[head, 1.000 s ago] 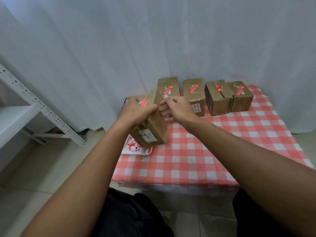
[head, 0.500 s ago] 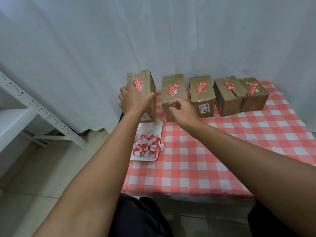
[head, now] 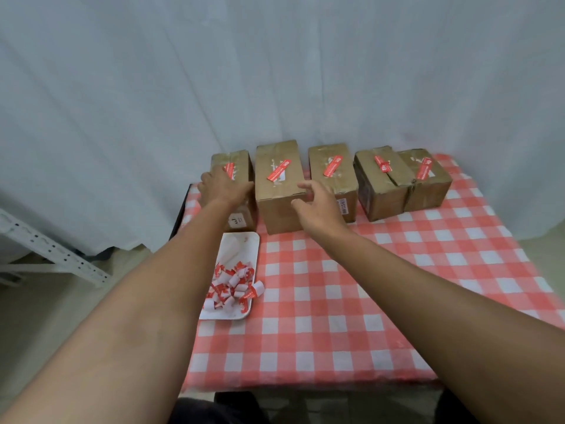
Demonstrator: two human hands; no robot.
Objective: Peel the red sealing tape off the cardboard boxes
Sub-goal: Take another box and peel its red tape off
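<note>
While five brown cardboard boxes stand in a row along the far edge of the red-and-white checked tablecloth [head: 336,301], both bare arms reach toward the left end of that row. The left hand [head: 221,188] lies on top of the leftmost brown cardboard box [head: 241,166], fingers spread over its lid and partly covering the strip of red sealing tape [head: 229,169] there; whether the fingers pinch the tape cannot be told. The right hand [head: 318,206] hovers at the near right corner of the second cardboard box [head: 276,191], fingers loosely curved and parted, holding nothing. That box carries a slanted red tape strip [head: 278,170] on its lid. The third box [head: 333,175], fourth box [head: 380,185] and fifth box [head: 428,182] each show a red strip too. Near the left hand's forearm, a white rectangular tray [head: 241,243] rests on the cloth, holding a heap of curled red-and-white tape pieces [head: 234,284]. A pale curtain [head: 275,71] hangs behind.
</note>
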